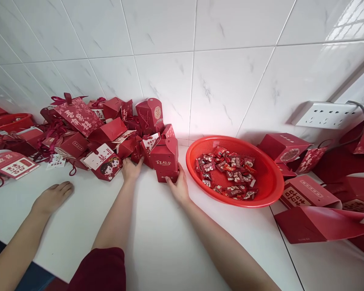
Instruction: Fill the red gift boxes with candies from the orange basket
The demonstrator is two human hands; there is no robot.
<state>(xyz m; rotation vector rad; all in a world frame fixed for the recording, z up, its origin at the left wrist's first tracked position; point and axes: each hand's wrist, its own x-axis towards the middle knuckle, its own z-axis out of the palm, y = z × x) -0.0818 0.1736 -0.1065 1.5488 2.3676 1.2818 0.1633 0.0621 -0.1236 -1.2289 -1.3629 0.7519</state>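
My right hand (180, 186) is closed around the lower right side of a red gift box (165, 157) with gold characters, which stands upright on the white table. My left hand (131, 169) reaches to the front of the box pile, its fingers apart and touching or beside a dark red box (136, 150); its fingertips are partly hidden. Just left of it lies a white-faced box (104, 161) with a cartoon figure. To the right of my right hand sits a red plastic basket (273, 184) holding wrapped candies (235, 163).
Another person's hand (53, 197) rests on the table at the left. Many red boxes are piled along the tiled wall (164, 28). More boxes (311, 192) and a power strip (327, 114) are at the right. A second basket (21, 121) stands far left.
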